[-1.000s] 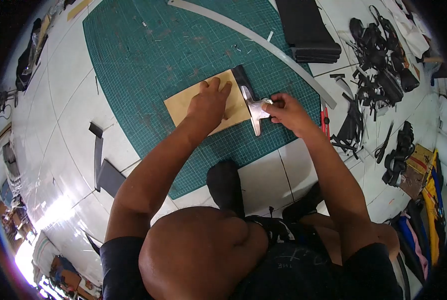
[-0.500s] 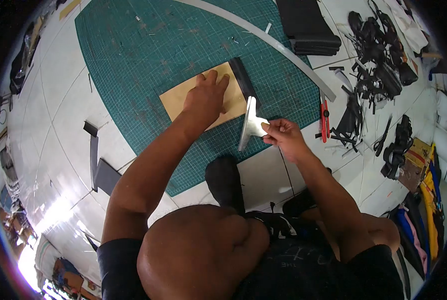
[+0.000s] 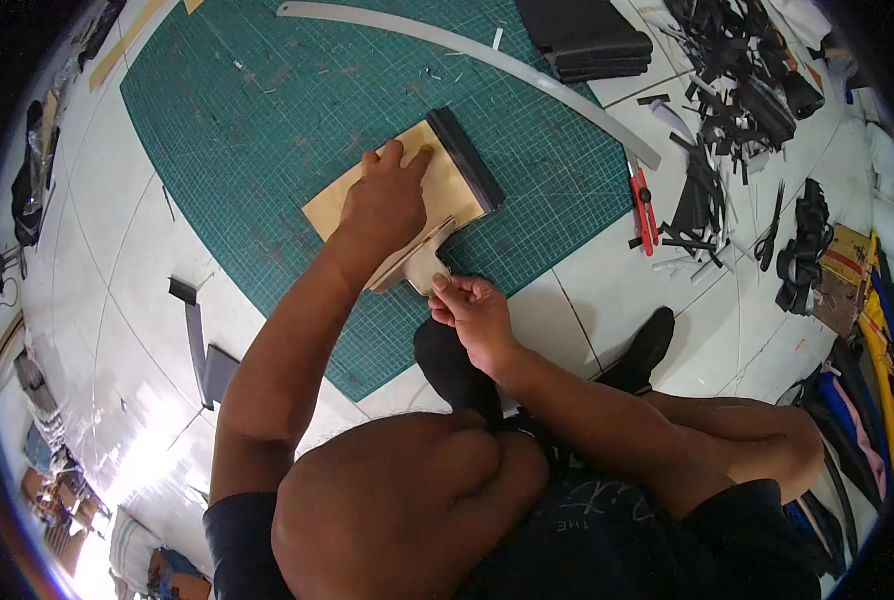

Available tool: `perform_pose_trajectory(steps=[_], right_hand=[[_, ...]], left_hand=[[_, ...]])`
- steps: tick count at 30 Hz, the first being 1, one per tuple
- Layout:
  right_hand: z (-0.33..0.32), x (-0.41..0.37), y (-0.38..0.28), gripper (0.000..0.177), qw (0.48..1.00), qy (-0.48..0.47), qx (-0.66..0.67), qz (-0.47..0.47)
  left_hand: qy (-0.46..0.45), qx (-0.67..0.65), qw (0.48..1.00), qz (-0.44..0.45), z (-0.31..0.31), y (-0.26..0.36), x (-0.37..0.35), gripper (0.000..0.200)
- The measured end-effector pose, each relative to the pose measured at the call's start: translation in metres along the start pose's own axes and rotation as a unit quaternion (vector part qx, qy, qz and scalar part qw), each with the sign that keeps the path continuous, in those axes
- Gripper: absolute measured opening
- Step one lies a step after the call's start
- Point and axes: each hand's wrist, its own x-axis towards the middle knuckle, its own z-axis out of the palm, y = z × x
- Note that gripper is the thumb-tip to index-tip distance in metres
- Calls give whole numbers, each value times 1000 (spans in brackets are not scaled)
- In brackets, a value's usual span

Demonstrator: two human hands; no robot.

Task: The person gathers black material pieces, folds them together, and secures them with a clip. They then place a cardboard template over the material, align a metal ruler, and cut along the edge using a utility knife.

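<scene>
My left hand [image 3: 385, 200] lies on a flat tan board [image 3: 451, 182], pressing it with spread fingers. Folded black material [image 3: 469, 158] runs along the board's right edge. In my right hand [image 3: 477, 318], thumb and fingers pinch the stem of a wide metal scraper [image 3: 426, 268]. Its long straight blade sits along the board's near edge, just below my left wrist, which partly hides that side. Under the board spreads a green cutting mat [image 3: 267, 160].
A long steel ruler [image 3: 487, 58] crosses the mat's far side, by a red-handled cutter [image 3: 642, 208]. Folded black sheets [image 3: 592, 40] lie at the back. On the right are black scraps [image 3: 712, 190] and scissors [image 3: 769, 235]; a black piece [image 3: 219, 374] lies left.
My right hand has brought the scraper left, from the board's right corner to its near edge. My left hand stays on the board. The whole view has shifted slightly.
</scene>
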Motion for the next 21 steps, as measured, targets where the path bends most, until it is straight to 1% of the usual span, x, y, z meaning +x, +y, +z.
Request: perform_pose_trajectory(steps=[2, 5, 6, 7, 8, 9, 10, 11, 12, 13, 15, 18, 19, 21], right_hand=[[-2, 3, -2, 40, 1000, -1, -18, -2], [-17, 8, -25, 46, 992, -72, -84, 62], [-20, 5, -45, 42, 975, -97, -181, 84], [-23, -2, -76, 38, 948, -119, -277, 105], [-32, -3, -102, 34, 909, -139, -372, 128], [-50, 9, -119, 35, 885, -103, -455, -16], [-72, 27, -137, 37, 836, -68, -522, -157], [-93, 47, -157, 34, 795, 18, -516, -318], [-80, 29, -204, 34, 791, 122, -538, -263], [-105, 57, -222, 36, 694, 186, -593, -364], [-136, 87, -245, 41, 514, 243, -679, -465], [-169, 110, -269, 46, 526, 140, -719, -432], [-173, 112, -272, 44, 542, 125, -710, -432], [-173, 112, -273, 40, 525, 110, -717, -445]], left_hand=[[8, -6, 1000, -4, 0, 1, 2, 57], [12, -10, 1000, -11, -2, 7, -1, 57], [19, -3, 1000, -5, 1, 5, -1, 58], [27, 3, 1000, 0, 2, 4, -1, 58], [20, -11, 1000, -11, -2, 6, 0, 59], [12, -28, 999, -24, -8, 10, -1, 59], [1, -44, 998, -39, -11, 13, -2, 59], [1, -37, 998, -46, -9, 15, -2, 60], [1, -27, 998, -52, -6, 17, -1, 61], [0, -16, 998, -56, -4, 17, 0, 61], [26, 5, 998, -54, 3, 18, -2, 63], [49, 14, 997, -63, 12, 21, -3, 63], [54, 15, 996, -70, 13, 21, -4, 63], [70, 8, 996, -62, 14, 20, -7, 61]])
